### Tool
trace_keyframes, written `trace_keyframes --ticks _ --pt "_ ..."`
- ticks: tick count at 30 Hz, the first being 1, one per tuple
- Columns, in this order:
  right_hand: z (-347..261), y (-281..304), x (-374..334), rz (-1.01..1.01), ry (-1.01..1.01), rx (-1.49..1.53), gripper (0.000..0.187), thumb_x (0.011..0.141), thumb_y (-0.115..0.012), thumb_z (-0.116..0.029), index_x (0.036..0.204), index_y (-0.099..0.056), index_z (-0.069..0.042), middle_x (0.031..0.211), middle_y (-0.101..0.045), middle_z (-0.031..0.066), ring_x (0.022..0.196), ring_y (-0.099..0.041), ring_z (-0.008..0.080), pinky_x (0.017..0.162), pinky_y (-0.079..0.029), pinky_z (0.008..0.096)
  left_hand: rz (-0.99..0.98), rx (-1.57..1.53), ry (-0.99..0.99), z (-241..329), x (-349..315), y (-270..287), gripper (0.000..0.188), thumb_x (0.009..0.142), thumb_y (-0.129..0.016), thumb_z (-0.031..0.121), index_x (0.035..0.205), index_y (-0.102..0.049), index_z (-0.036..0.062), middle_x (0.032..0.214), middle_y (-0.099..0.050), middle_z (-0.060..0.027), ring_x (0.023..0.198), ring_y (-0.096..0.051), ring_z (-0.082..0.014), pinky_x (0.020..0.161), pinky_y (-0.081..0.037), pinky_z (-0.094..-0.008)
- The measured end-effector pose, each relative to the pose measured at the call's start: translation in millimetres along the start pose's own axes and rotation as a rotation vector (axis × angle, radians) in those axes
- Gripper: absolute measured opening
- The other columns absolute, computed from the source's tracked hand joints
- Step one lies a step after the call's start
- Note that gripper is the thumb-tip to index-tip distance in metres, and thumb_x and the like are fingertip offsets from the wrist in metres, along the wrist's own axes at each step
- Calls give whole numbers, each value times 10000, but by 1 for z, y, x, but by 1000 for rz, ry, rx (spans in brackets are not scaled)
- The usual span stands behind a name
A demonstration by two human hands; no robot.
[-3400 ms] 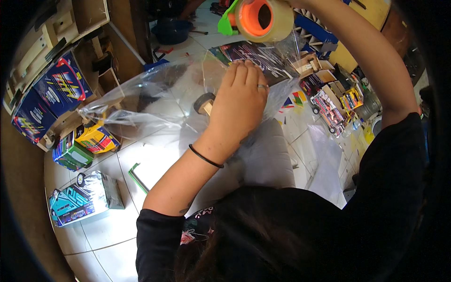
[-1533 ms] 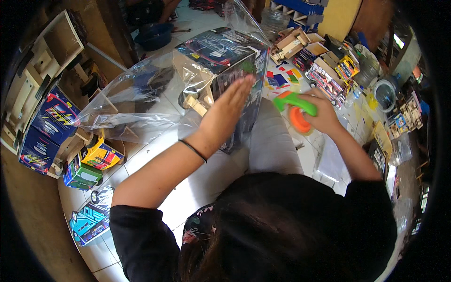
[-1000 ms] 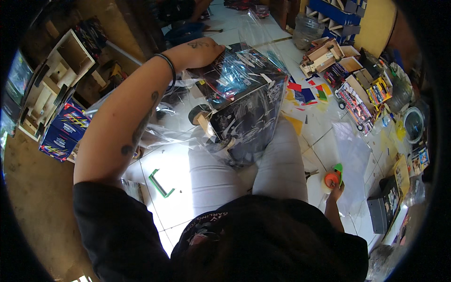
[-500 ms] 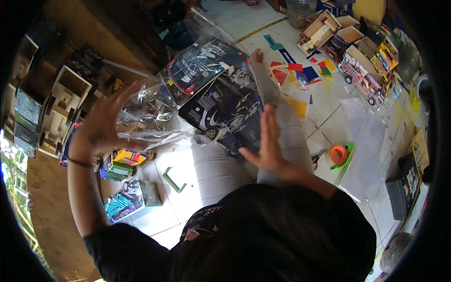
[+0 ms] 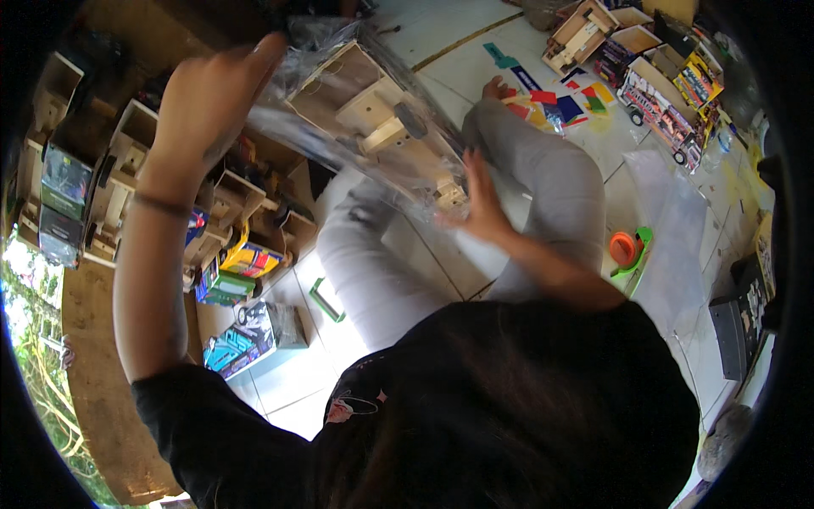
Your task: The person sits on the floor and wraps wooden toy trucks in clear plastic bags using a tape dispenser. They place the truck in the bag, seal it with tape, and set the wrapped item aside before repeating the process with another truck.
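A wooden toy truck (image 5: 381, 114) in a clear plastic bag (image 5: 318, 136) is tilted over my lap, its pale wooden underside and a dark wheel facing me. My left hand (image 5: 212, 106) is raised at its far left, closed on the bag's loose plastic; part of its grip is hidden. At the truck's near right end is my right hand (image 5: 487, 204), its fingers along the edge and its thumb under the corner. The truck's painted sides are mostly turned away from me.
Several wooden toy trucks (image 5: 131, 144) stand at the left, and more (image 5: 661, 106) at the far right. Coloured sticker scraps (image 5: 564, 110) litter the tiles. Orange tape on a green dispenser (image 5: 626, 248) and clear plastic sheets (image 5: 670, 229) lie right. A green frame-like piece (image 5: 326, 299) is by my left leg.
The truck has turned from its dark printed faces to its wooden underside and is tilted up. My left hand has risen and closed on the plastic; my right hand has come onto the truck's end.
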State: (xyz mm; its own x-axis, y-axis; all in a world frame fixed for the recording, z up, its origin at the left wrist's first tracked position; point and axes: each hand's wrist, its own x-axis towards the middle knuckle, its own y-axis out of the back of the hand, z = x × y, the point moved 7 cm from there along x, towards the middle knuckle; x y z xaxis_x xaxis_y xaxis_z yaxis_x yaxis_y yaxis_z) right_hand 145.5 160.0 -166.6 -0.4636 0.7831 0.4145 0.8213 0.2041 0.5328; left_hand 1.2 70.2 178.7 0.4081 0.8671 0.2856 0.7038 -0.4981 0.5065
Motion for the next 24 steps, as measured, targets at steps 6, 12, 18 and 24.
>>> trace_keyframes --ticks 6,12,18,24 --pt "80 -47 -20 41 -234 7 695 777 -710 -300 1333 -362 -71 1258 -449 256 1138 -495 390 893 -456 454 17 -31 -122 -16 135 -42 148 943 -493 212 1040 -570 131 760 -629 -175 740 -637 -355 640 -514 -436" --pt "142 87 48 341 -533 472 167 934 -553 -197 939 -623 -45 692 -569 18 610 -533 107 564 -431 271 -70 -406 240 -108 74 -167 205 913 -550 123 1085 -603 24 950 -642 -107 841 -611 -217 756 -483 -345" --pt "97 170 143 372 -41 425 209 970 -487 -173 1029 -649 -56 765 -542 -42 663 -452 48 598 -361 199 -235 -966 679 -73 -104 -260 117 856 -570 109 931 -580 20 729 -618 -109 634 -583 -197 605 -458 -311" --pt "84 145 149 181 8 428 217 935 -475 -75 1056 -654 -60 954 -649 -24 709 -456 29 649 -378 182 -509 -944 942 10 -215 -255 110 872 -558 105 951 -594 37 619 -577 -98 550 -550 -184 537 -417 -316"
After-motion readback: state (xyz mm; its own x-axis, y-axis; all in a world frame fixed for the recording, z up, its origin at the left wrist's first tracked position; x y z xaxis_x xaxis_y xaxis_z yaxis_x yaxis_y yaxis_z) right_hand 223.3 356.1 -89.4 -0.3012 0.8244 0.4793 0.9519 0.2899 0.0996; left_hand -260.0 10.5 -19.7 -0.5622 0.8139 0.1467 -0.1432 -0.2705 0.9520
